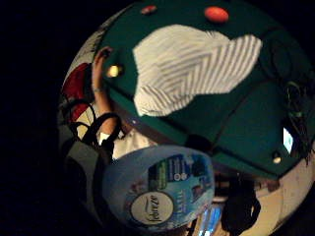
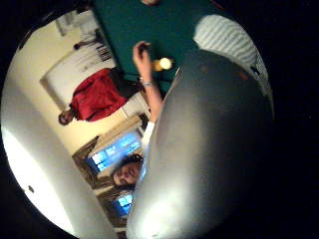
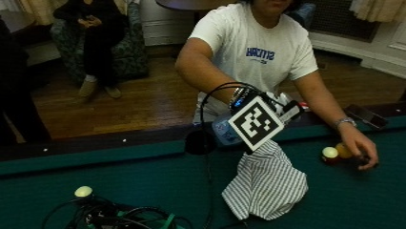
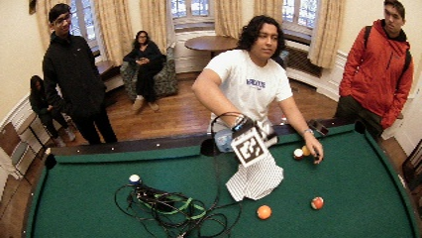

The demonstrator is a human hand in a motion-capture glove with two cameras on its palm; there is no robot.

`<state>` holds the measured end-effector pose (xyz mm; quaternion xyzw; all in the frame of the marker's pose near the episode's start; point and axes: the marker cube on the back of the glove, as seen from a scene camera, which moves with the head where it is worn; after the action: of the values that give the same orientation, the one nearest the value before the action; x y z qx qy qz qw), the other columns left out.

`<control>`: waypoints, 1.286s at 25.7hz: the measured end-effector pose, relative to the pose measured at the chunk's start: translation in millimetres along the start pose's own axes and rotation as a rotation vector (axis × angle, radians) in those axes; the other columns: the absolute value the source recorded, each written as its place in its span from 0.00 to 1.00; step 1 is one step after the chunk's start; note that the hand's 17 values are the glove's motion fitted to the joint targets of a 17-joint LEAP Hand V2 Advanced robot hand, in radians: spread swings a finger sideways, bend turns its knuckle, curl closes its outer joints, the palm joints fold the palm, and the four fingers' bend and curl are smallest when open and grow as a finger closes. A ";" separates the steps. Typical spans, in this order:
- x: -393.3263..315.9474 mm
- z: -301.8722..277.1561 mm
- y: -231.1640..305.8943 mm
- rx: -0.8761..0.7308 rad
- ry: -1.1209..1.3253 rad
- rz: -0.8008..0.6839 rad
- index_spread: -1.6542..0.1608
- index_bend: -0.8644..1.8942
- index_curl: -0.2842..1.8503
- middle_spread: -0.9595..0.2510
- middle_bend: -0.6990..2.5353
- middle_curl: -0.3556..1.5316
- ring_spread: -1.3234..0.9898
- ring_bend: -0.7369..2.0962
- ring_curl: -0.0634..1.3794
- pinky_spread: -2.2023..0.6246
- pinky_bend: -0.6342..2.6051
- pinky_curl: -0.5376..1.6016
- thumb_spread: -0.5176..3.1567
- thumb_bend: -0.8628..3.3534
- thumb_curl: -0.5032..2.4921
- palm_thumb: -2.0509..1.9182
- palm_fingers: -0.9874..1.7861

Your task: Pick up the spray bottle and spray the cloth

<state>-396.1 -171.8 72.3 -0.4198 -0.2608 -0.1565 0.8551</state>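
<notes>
Green felt covers the pool table (image 3: 95, 164), and near its rail a striped cloth (image 3: 266, 183) lies crumpled, soft and limp, the sort that will take a mist without shifting. Just above its nearer edge the person's gloved right hand (image 3: 269, 107) holds a pale blue spray bottle (image 3: 225, 130) off the table, with the bottle sticking out to the side of the hand. From where I stand the glove's gear hides most of the fingers, but both palm views are crowded by the bottle's rounded body (image 1: 160, 194), so I'd judge the fingers are wrapped round it rather than spread.

The bottle looks like smooth plastic with a glossy label, probably light, and a bit slippery on that curved belly. I'd say the neck below the trigger is the better place to hold it. I can't see the trigger or nozzle from here, so which way it points is anyone's guess.

The bare left hand (image 3: 363, 151) rests on the felt well off to the side, beside a couple of billiard balls (image 3: 331, 153), touching neither cloth nor bottle.
</notes>
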 end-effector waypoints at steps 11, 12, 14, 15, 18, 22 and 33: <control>-46.0 -3.6 20.3 0.271 -0.279 -0.486 0.77 0.44 0.42 0.64 0.43 0.48 0.49 0.54 0.38 0.68 0.34 0.45 0.24 0.20 0.45 0.75 0.86; -48.1 -1.6 18.8 0.286 -0.296 -0.513 0.77 0.44 0.42 0.64 0.44 0.48 0.49 0.54 0.38 0.68 0.34 0.45 0.24 0.20 0.45 0.75 0.86; -52.6 3.2 14.4 0.316 -0.322 -0.558 0.77 0.44 0.42 0.64 0.43 0.48 0.49 0.54 0.38 0.68 0.34 0.45 0.24 0.20 0.45 0.75 0.86; -55.4 5.8 11.4 0.329 -0.331 -0.578 0.77 0.44 0.42 0.64 0.43 0.48 0.49 0.54 0.38 0.68 0.34 0.45 0.24 0.20 0.45 0.75 0.86; -64.9 12.9 -0.3 0.364 -0.347 -0.623 0.77 0.44 0.42 0.64 0.43 0.48 0.49 0.54 0.38 0.68 0.34 0.45 0.24 0.20 0.45 0.75 0.86; -78.7 22.8 -25.4 0.406 -0.338 -0.657 0.77 0.44 0.42 0.64 0.43 0.48 0.49 0.54 0.38 0.68 0.34 0.45 0.24 0.20 0.45 0.75 0.86; -97.1 64.2 -142.5 0.464 -0.369 -0.702 0.77 0.44 0.43 0.64 0.43 0.48 0.49 0.53 0.38 0.68 0.34 0.45 0.24 0.20 0.45 0.75 0.86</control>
<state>-564.8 -201.0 139.7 -0.1243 -0.5633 -0.2971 0.7609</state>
